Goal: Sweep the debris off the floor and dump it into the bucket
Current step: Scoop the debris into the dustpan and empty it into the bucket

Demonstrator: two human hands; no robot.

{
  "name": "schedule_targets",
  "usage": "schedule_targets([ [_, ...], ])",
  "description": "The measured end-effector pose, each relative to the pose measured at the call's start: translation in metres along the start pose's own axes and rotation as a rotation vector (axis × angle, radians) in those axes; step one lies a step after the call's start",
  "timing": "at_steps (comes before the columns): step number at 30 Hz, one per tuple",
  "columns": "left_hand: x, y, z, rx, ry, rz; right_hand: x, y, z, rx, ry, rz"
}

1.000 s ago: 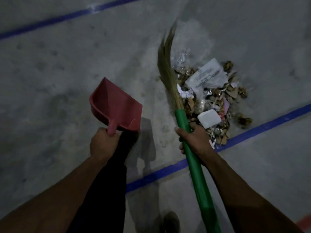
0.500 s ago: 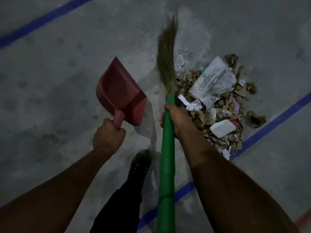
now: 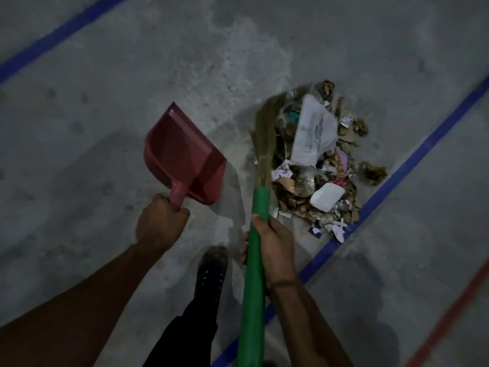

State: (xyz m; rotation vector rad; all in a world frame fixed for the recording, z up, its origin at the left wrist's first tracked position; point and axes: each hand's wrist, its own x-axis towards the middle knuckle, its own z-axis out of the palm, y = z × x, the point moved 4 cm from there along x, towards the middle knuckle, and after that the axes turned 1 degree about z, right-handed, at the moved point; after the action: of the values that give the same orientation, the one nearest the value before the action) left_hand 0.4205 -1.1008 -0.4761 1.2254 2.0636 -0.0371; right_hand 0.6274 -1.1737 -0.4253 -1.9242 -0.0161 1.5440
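Note:
A heap of debris (image 3: 321, 165) lies on the grey concrete floor: torn paper, brown scraps, a white plastic bag and a white block. My right hand (image 3: 274, 242) grips the green handle of a grass broom (image 3: 255, 274). Its straw head (image 3: 266, 139) touches the left side of the heap. My left hand (image 3: 158, 223) holds a red dustpan (image 3: 182, 157) by its short handle, raised above the floor to the left of the broom, its mouth pointing up and left. No bucket is in view.
A blue floor line (image 3: 412, 162) runs diagonally just right of the heap. Another blue line (image 3: 60, 35) crosses the top left, and a red line (image 3: 449, 316) the bottom right. My dark shoe (image 3: 211, 268) stands between my arms.
The broom head has swept down and right into the heap's left side, bunching the debris tighter. The dustpan stayed raised on the left. My foot has stepped forward.

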Motion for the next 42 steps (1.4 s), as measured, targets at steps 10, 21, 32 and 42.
schedule_targets([
  [10,0.008,0.007,0.020,0.063,0.010,0.071,0.148,-0.109,0.000,-0.028,0.106,0.014],
  [21,0.000,0.035,0.029,0.123,-0.071,0.085,0.095,-0.012,-0.074,0.546,0.071,0.130],
  [32,-0.023,0.073,0.041,0.117,-0.109,0.146,0.008,0.005,-0.115,0.242,0.174,0.068],
  [42,-0.040,0.081,0.049,0.125,-0.142,0.202,-0.015,-0.003,-0.164,-0.060,0.176,-0.102],
])
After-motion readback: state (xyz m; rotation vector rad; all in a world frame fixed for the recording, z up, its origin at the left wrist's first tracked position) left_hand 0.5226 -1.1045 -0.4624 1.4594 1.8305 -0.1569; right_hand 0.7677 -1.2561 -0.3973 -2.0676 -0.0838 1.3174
